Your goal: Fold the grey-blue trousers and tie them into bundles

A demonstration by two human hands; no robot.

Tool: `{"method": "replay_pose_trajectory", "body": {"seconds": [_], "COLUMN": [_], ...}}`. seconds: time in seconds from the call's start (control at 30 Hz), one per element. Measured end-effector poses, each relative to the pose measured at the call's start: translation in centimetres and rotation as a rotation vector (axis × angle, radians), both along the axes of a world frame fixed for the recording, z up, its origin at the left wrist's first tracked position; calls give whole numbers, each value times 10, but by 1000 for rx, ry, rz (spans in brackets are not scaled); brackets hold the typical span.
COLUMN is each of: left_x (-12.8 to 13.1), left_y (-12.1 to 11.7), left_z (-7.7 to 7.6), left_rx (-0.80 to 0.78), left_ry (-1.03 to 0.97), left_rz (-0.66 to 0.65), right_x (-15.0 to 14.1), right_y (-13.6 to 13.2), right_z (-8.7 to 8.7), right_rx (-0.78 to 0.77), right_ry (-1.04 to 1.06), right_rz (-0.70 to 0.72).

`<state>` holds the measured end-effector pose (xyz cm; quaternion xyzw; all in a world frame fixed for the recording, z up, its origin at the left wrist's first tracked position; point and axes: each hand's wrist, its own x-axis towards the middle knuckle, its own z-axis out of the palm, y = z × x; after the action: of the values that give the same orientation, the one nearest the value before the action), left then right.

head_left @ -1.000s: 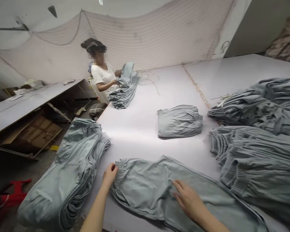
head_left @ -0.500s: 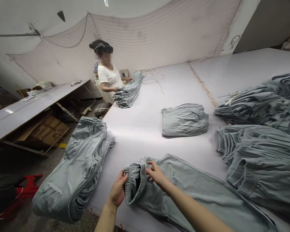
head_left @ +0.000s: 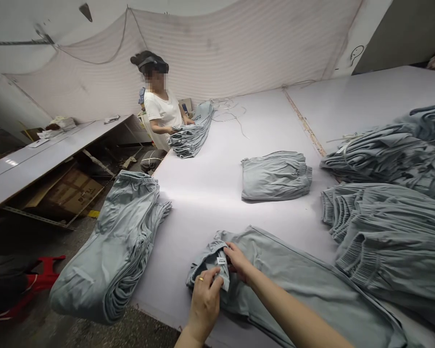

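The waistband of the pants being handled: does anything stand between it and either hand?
Nothing visible does. The right hand holds the opened waistband beside a white label, and the left hand has its fingers at the near edge.

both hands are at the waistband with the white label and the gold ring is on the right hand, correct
Wrong hand: the head view shows the gold ring on the left hand, not the right hand. Both hands are indeed at the waistband with the white label.

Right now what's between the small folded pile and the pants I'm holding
Just bare tabletop between the folded pile and the pants, seen in the head view.
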<state>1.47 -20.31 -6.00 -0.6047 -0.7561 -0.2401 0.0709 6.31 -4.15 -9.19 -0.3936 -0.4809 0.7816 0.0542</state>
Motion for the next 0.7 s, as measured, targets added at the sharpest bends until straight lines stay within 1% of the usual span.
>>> {"method": "replay_pose_trajectory", "body": {"seconds": [0.07,0.2,0.3,0.37,0.47,0.53,0.6,0.63,0.7], "left_x": [2,3,3,5,7,4,-10,-22,-57], "left_y": [-2,-1,-2,-4,-7,-6,-3,0,5], "left_z": [-3,-1,2,0,-11,-23,-34,-38,-40], "left_rx": [28,77,91,90,82,46,-16,-54,-146], "left_ry": [25,-36,-79,-96,-130,-131,-129,-162,-323], "left_rz": [23,38,36,37,48,115,205,255,354], "right_x": [2,3,3,4,2,-3,-11,-15,-22], "right_y": [1,0,-1,0,0,-4,-10,-13,-16], "right_z": [3,7,7,5,3,5,11,16,23], "right_rx": [-40,-77,-82,-84,-86,-80,-61,-51,-29], "right_ry": [3,21,30,36,44,68,112,132,155], "right_rz": [-13,-28,-39,-50,-55,-34,-12,-1,24]}}
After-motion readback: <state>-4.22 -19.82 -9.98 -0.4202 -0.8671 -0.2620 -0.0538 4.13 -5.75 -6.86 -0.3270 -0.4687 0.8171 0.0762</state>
